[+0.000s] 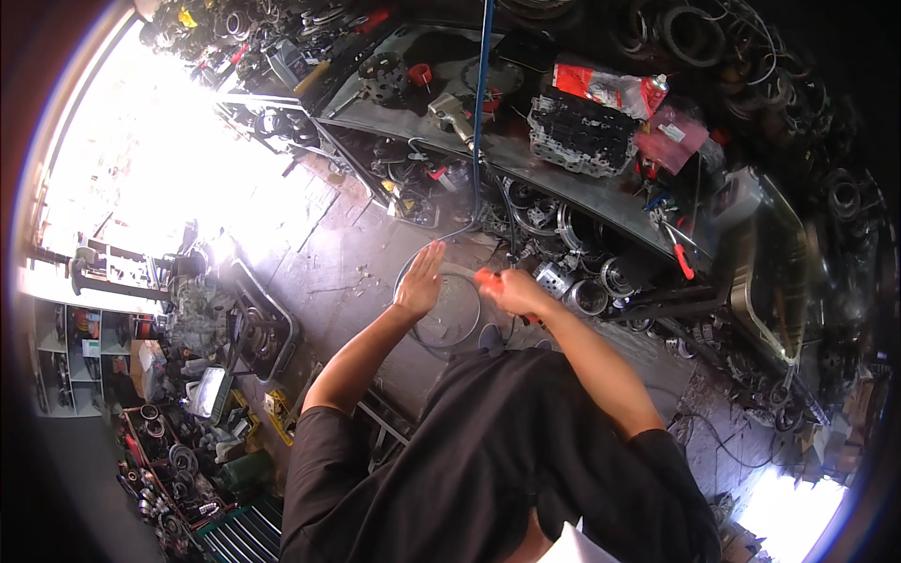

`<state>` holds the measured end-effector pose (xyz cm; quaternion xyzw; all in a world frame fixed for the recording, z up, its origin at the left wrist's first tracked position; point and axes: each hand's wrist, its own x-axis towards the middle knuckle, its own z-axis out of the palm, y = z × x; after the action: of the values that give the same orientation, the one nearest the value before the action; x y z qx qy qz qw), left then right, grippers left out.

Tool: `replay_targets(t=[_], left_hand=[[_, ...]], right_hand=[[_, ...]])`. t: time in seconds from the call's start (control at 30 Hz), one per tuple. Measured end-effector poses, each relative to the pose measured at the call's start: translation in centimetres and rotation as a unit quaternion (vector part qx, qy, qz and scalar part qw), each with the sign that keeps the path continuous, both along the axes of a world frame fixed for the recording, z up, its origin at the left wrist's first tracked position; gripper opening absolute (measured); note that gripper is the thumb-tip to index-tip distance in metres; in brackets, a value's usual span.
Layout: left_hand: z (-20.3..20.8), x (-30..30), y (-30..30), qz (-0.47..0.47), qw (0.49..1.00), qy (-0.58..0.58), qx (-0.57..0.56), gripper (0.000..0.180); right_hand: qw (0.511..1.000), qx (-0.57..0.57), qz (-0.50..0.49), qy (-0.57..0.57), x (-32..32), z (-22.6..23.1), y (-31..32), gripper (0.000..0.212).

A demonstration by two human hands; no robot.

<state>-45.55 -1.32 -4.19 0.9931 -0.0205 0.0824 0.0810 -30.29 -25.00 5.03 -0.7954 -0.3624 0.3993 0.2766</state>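
My left hand (419, 281) is held out over the floor with its fingers stretched and together, holding nothing. To its right, my right hand (518, 293) is closed round a small orange-red tool (485, 276). Most of that tool is hidden in my fist, so its kind is unclear. Its visible end points toward my left hand, and the two hands are apart. A thin dark hose (511, 230) hangs close beyond my right hand. Below both hands, a looped hose (418, 330) lies on the floor.
Ahead stands a metal workbench (601, 199) bearing a black-and-silver metal part (582, 136), an air impact wrench (452, 116), a spray can (654, 86) and red-handled pliers (682, 260). A blue hose (484, 75) hangs down across it. Ring-shaped machine parts (587, 296) crowd underneath. A gearbox (199, 314) stands left.
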Motion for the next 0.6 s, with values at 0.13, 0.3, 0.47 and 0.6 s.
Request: replay_targets(t=[0.13, 0.3, 0.47, 0.6], left_hand=[[0.1, -0.2, -0.2, -0.006, 1.000, -0.006, -0.021, 0.066], [0.4, 0.1, -0.8, -0.021, 1.000, -0.001, -0.013, 0.064], [1.6, 1.0, -1.0, -0.014, 0.996, 0.004, 0.087, 0.052], [2.5, 2.3, 0.0, 0.177, 0.971, 0.160, -0.026, 0.040]], right_hand=[[0.995, 0.095, 0.029, -0.032, 0.0, 0.9, 0.4, 0.049], [0.999, 0.016, -0.015, -0.028, -0.2, 1.6, 1.0, 0.049], [0.994, 0.015, 0.038, 0.104, -0.2, 1.0, 1.2, 0.050], [0.999, -0.037, 0.002, 0.034, 0.7, 1.6, 0.4, 0.051]])
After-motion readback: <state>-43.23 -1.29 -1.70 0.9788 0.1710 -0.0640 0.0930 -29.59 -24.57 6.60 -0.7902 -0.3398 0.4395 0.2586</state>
